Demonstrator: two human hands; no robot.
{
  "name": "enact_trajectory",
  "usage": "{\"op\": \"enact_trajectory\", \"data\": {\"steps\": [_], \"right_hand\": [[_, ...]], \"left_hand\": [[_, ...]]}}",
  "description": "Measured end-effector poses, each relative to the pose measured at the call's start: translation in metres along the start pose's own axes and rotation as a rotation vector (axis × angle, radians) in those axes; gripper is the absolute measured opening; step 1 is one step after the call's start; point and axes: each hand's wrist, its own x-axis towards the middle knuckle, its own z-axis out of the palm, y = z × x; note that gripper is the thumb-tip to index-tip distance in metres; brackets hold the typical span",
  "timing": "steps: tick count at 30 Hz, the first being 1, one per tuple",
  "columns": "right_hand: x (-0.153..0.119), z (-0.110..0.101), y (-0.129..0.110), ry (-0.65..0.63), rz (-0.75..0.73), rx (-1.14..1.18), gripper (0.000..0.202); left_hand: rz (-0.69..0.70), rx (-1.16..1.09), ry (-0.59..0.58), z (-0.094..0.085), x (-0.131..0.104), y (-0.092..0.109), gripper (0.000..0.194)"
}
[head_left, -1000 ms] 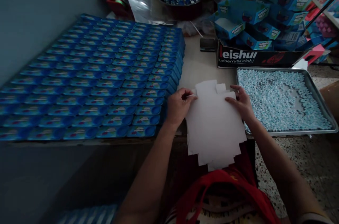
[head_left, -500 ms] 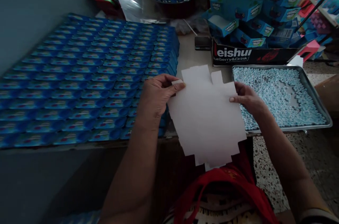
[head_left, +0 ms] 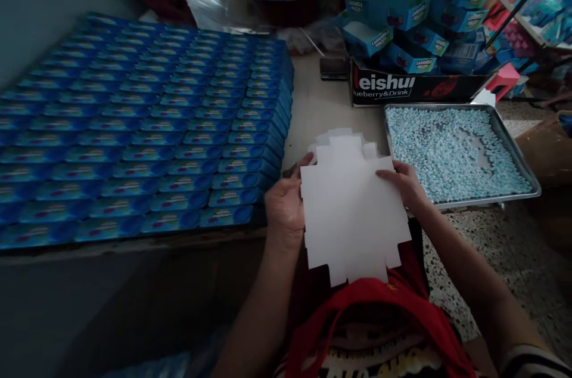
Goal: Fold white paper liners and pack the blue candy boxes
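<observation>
White die-cut cardboard box blanks (head_left: 353, 211) lie over my lap with their plain side up, tabs sticking out at the edges. At the far end a second layer shows, slightly offset from the upper one. My left hand (head_left: 286, 199) is closed at their left edge, its fingers partly hidden beneath. On the right edge, my right hand (head_left: 406, 184) grips with the thumb on top and the other fingers underneath.
Rows of stacked blue packages (head_left: 179, 139) cover the table's left side. At right stand a metal tray (head_left: 534, 187) of pale blue candies and a black carton (head_left: 415, 90) holding blue printed boxes (head_left: 393, 5). Behind is a bowl (head_left: 286, 11) of blue-and-white pieces. A phone-like dark object (head_left: 333, 69) lies mid-table.
My left hand has moved from the blank's upper left corner down along its left side. The upper blank sits lower and straighter, with another layer now showing behind it. The view has shifted slightly.
</observation>
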Motion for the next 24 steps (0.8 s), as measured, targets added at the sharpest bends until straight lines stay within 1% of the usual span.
{"op": "enact_trajectory", "data": {"steps": [3, 6, 8, 10, 13, 16, 18, 20, 22, 24], "right_hand": [[0.004, 0.000, 0.002, -0.030, -0.083, -0.206, 0.037], [0.012, 0.007, 0.005, -0.082, -0.244, -0.525, 0.037], [0.016, 0.014, 0.009, -0.086, -0.316, -0.681, 0.044], [0.019, 0.021, 0.014, -0.068, -0.349, -0.792, 0.047], [0.017, 0.027, 0.019, -0.044, -0.383, -0.945, 0.041], [0.009, 0.031, 0.017, -0.027, -0.428, -1.058, 0.040], [0.006, 0.036, 0.014, -0.044, -0.452, -1.139, 0.040], [0.007, 0.042, 0.009, -0.075, -0.425, -1.223, 0.039], [0.012, 0.048, 0.006, -0.102, -0.355, -1.294, 0.037], [0.018, 0.052, 0.006, -0.118, -0.321, -1.346, 0.033]], "left_hand": [[-0.092, -0.019, -0.076, 0.002, -0.005, 0.001, 0.074], [-0.100, 0.071, -0.137, 0.000, -0.011, 0.001, 0.083], [-0.119, 0.148, -0.144, -0.001, -0.011, 0.000, 0.081], [-0.122, 0.216, -0.102, -0.001, -0.007, -0.003, 0.077], [-0.130, 0.300, -0.026, -0.001, 0.004, -0.006, 0.070], [-0.143, 0.373, -0.035, -0.003, 0.014, -0.012, 0.058], [-0.092, 0.442, -0.049, -0.005, 0.018, -0.020, 0.049], [-0.015, 0.529, -0.046, -0.006, 0.022, -0.029, 0.045], [0.102, 0.616, -0.010, -0.006, 0.025, -0.038, 0.049], [0.240, 0.662, 0.058, -0.005, 0.028, -0.045, 0.061]]}}
